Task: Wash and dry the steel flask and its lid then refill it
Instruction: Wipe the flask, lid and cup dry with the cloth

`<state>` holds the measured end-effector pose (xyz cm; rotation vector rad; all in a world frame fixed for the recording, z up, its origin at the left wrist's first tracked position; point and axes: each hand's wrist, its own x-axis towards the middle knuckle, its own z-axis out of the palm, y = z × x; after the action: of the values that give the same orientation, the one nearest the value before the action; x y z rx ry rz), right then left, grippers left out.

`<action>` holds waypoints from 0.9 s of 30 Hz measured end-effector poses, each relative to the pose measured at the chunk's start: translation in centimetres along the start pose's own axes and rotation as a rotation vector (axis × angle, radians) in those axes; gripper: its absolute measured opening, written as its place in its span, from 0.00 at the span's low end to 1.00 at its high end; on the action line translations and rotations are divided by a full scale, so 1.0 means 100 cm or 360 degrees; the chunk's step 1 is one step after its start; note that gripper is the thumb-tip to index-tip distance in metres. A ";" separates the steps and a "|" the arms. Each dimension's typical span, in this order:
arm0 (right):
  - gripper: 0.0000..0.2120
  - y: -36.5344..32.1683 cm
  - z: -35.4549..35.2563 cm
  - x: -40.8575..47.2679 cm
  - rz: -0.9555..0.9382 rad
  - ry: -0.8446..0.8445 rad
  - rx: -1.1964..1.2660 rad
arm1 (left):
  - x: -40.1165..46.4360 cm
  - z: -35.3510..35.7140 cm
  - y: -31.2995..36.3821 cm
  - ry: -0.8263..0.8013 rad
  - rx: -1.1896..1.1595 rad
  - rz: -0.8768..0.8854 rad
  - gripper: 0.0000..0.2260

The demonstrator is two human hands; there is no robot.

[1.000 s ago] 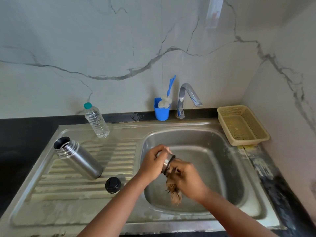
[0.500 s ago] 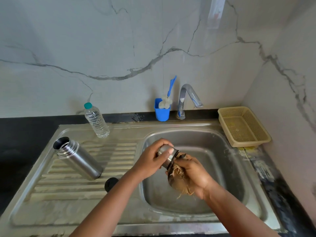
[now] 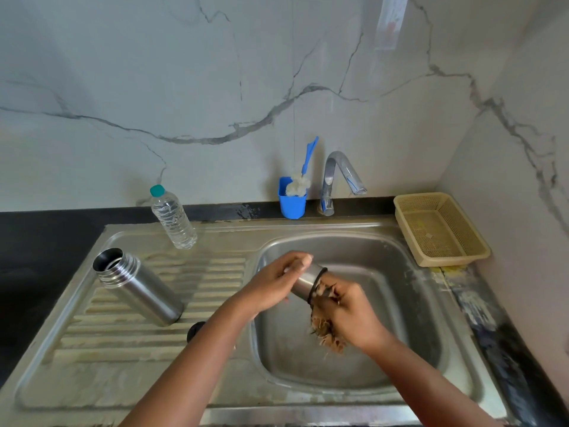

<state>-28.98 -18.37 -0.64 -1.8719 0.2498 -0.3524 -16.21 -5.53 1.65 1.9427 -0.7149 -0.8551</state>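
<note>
Over the sink basin (image 3: 400,303) my left hand (image 3: 274,282) grips the steel cup-shaped lid (image 3: 306,282), which has a black ring at its rim. My right hand (image 3: 348,315) holds a brown fibre scrubber (image 3: 326,334) pushed against the lid's open end. The open steel flask (image 3: 138,288) stands tilted on the ribbed drainboard (image 3: 123,343) to the left. A small black cap (image 3: 195,329) lies beside it, partly hidden by my left forearm.
A clear water bottle with a teal cap (image 3: 172,217) stands at the drainboard's back. Behind the basin sit a blue holder with a brush (image 3: 294,195) and the tap (image 3: 338,177), which runs no water. A beige basket (image 3: 440,229) rests at the right, by the wall.
My right hand has kept working the scrubber at the lid's mouth, shifting slightly. The lid has tilted a little in my left hand. The flask has stayed put.
</note>
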 end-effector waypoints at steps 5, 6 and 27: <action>0.11 -0.023 0.004 0.002 0.0843 -0.0057 0.1244 | 0.005 0.014 -0.010 0.0168 0.0058 0.0355 0.09; 0.11 -0.023 0.004 0.002 0.0825 -0.0111 0.1138 | 0.005 0.017 -0.011 0.0236 0.0086 0.0320 0.09; 0.12 -0.005 0.005 0.010 0.0743 -0.0118 0.0887 | 0.020 0.027 -0.031 0.0351 0.0245 0.0644 0.24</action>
<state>-27.89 -18.07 -0.23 -1.2282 0.4738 -0.0208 -16.68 -6.91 -2.65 1.8946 -1.0169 -0.3421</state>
